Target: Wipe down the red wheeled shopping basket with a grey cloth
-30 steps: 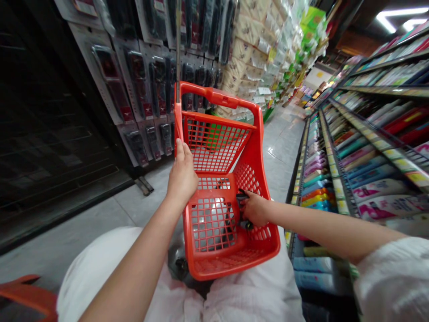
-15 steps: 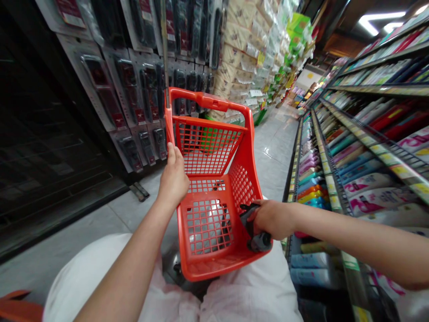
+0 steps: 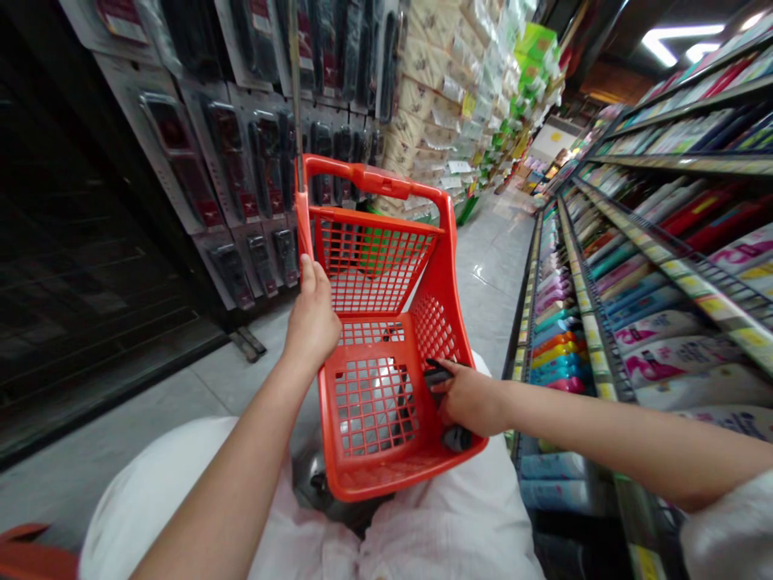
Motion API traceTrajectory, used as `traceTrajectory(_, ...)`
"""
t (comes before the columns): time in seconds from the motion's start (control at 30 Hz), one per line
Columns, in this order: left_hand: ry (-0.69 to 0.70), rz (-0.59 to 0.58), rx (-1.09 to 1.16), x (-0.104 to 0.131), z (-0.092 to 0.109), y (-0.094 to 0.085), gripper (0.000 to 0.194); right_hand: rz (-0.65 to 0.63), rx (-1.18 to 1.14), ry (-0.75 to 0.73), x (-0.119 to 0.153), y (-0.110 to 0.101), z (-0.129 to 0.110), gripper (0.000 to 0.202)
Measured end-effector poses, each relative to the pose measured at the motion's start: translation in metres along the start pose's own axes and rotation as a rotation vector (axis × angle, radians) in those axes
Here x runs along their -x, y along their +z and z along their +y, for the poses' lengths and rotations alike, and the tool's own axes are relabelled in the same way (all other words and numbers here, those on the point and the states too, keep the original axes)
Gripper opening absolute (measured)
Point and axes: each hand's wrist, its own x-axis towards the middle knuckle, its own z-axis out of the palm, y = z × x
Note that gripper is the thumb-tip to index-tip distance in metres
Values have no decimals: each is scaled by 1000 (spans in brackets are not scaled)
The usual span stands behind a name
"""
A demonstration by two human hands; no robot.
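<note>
Red plastic forms the basket point(image 3: 374, 362) at the middle of the scene, its mesh wall and handle point(image 3: 386, 184) at the far end and its open near end in front of the white trousers point(image 3: 163, 491); whether it rests on the legs cannot be told.

The left hand point(image 3: 312, 318) lies on the basket's left rim, with straight fingers pressed together and pointing to the far end. The thumb is hidden, so it cannot be told whether they close round the rim.

The right hand point(image 3: 474, 395) reaches in over the right rim, its fingers curled round a dark grey object point(image 3: 457, 437) with black parts. That object sits just inside the right wall, toward the near corner, one end showing on the near side of the hand and the other on the far side. The hand covers too much of it to tell what it is.

Grey floor point(image 3: 492, 282) shows beyond the basket and through its mesh. At far left, black items in clear packs point(image 3: 233, 153) hang in rows, with a thin pole point(image 3: 295, 80) before them. Tan packages point(image 3: 416, 89) are stacked to their right. Shelves point(image 3: 716, 165) of bottles and packets line the right side. Another red piece point(image 3: 36, 556) shows at near left, cut off by the edge.
</note>
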Motion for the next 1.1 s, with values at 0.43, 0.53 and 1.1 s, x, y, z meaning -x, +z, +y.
traceTrajectory(0.43,57,-3,15,-3,-10,-6,90,216,-39,113,34,-53,52,28)
traceTrajectory(0.53,64,2,34,-4,-12,-8,91,438,-65,240,36,-37,66,39)
traceTrajectory(1.1,-14,17,-85,-13,-17,-21,73,859,-203,-224,40,44,48,41)
